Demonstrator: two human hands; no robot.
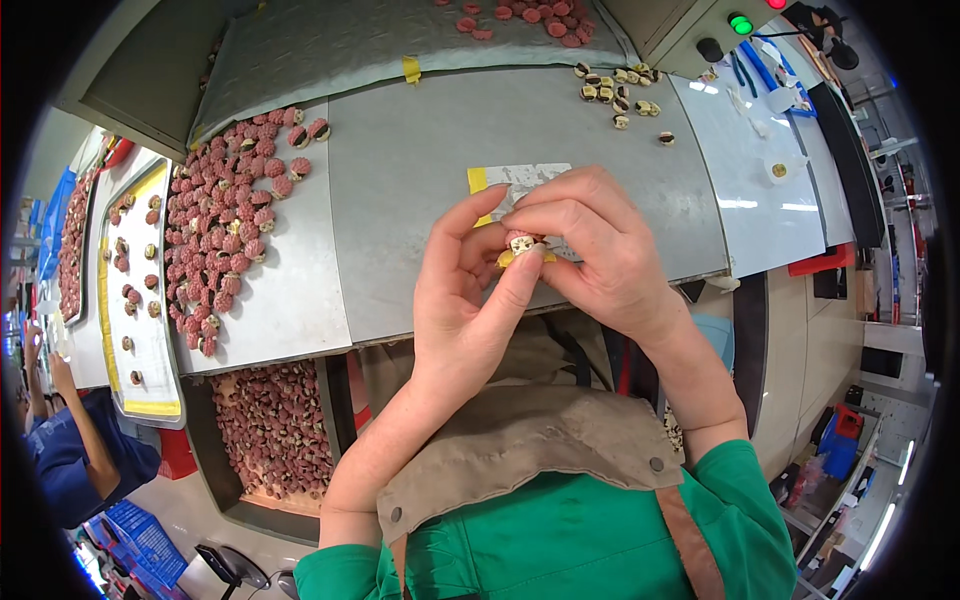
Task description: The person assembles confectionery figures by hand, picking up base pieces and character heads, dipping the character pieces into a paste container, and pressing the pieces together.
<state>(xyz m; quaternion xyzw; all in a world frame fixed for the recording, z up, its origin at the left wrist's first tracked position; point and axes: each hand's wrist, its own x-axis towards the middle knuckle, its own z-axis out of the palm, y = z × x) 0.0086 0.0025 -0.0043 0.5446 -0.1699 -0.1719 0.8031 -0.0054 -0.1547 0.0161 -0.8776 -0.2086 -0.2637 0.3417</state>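
Note:
Both my hands meet above the grey metal worktop [400,160]. A small rounded piece [521,243], pink and bumpy on top with a cream, dark-marked front, sits between my fingertips. My left hand [462,275] pinches it from the left, thumb beneath and index finger raised and curved. From the right, my right hand [605,235] closes on it with thumb and bent fingers. A bit of yellow [512,259] shows by the fingertips; I cannot tell what it is. Behind the hands lies a worn white sheet [535,177] with a yellow tape strip [478,190] along its left side.
Many pink bumpy pieces [225,215] lie heaped on the left. Cream-and-dark pieces [610,92] lie far right. A yellow-edged tray [150,408] holds scattered pieces. Below the worktop stands a full bin [270,430]. A co-worker in blue [85,440] is at far left.

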